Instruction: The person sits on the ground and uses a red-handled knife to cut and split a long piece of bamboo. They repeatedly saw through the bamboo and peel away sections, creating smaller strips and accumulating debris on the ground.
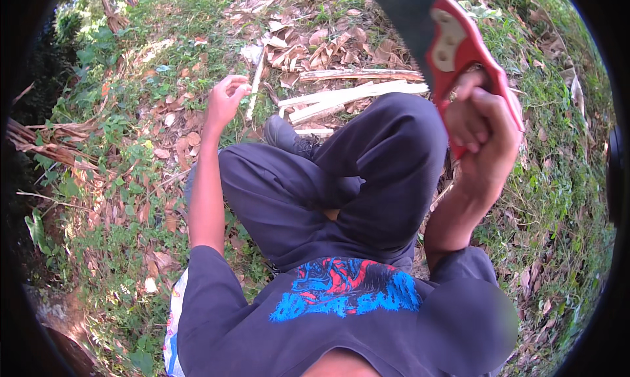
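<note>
My right hand [484, 124] is raised at the right and wrapped round the handle of a handsaw [453, 39]. The saw has a red handle with a cream panel. Its dark blade points up and left and runs out of the picture at the top edge. My left hand [228, 101] hangs in the air at the left, fingers loosely bent and thumb apart, with nothing in it. Beside it, a thin pale stick [258, 82] lies on the ground. Several split wood strips [351, 100] lie beyond my bent knees, partly hidden by my leg.
Grass and dry brown leaves [328, 45] cover the ground. I sit with legs bent, one dark shoe [287, 137] near the wood strips. A white printed sack [176, 321] shows beside my left side. Dry stalks and branches [52, 141] lie at the far left.
</note>
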Tool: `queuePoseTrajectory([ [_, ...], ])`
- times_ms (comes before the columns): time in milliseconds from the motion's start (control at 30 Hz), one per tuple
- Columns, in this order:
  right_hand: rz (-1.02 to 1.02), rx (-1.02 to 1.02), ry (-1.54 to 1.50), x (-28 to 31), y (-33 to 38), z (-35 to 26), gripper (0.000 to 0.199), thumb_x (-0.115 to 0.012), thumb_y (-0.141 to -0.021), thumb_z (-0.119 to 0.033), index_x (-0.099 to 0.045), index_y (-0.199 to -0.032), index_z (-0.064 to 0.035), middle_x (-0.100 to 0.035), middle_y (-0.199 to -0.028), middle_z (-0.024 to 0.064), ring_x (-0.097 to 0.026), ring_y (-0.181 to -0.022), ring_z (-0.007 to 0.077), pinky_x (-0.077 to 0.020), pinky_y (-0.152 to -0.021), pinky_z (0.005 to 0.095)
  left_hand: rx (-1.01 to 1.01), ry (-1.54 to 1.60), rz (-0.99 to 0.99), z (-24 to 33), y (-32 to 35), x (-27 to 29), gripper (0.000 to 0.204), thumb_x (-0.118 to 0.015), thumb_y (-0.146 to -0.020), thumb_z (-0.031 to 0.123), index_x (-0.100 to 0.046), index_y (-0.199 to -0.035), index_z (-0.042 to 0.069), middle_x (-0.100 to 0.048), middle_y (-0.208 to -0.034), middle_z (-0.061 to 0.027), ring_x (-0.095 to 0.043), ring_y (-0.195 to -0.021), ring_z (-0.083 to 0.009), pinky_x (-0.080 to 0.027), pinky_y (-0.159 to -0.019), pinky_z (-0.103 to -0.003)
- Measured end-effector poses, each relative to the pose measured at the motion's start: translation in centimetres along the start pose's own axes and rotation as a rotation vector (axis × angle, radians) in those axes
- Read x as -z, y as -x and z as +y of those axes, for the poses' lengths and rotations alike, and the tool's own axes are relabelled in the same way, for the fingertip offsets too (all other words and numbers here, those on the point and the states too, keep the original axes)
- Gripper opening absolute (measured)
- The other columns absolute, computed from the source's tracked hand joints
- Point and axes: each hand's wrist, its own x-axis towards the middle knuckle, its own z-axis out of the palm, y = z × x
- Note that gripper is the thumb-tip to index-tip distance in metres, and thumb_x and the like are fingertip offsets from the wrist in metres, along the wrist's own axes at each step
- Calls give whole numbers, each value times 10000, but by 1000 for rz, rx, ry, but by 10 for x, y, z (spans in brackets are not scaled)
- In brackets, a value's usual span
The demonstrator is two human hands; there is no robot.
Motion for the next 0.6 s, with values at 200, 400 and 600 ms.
queuePoseTrajectory([
  [200, 185, 112, 237, 39, 16, -34, 207, -510, -938, -63, -600, -981, 118, -352, -524, -59, -271, -397, 24, -227, -378, 211, -30, -158, -81, -15, -31, -30, 308, -653, -916, 222, -690, -1155, 31, -757, -975, -136, -736, -924, -200, -563, -826, -330],
  [400, 463, 286, 392, 26, 65, -62, 245, -474, -962, -79, -503, -1067, 141, -325, -521, -48, -288, -401, 55, -279, -440, 181, -78, -335, -304, -79, -59, -112, 472, -645, -939, 393, -627, -1284, 72, -742, -1047, -163, -718, -973, -304, -551, -877, -410],
  [600, 185, 288, 434, -56, 85, -16, 191, -381, -985, -72, -472, -1023, 91, -332, -497, -58, -270, -361, 53, -270, -398, 208, -258, -562, -451, -187, -74, -192, 664, -665, -923, 378, -395, -1515, 244, -609, -1268, -184, -620, -1137, -393, -506, -982, -495],
])
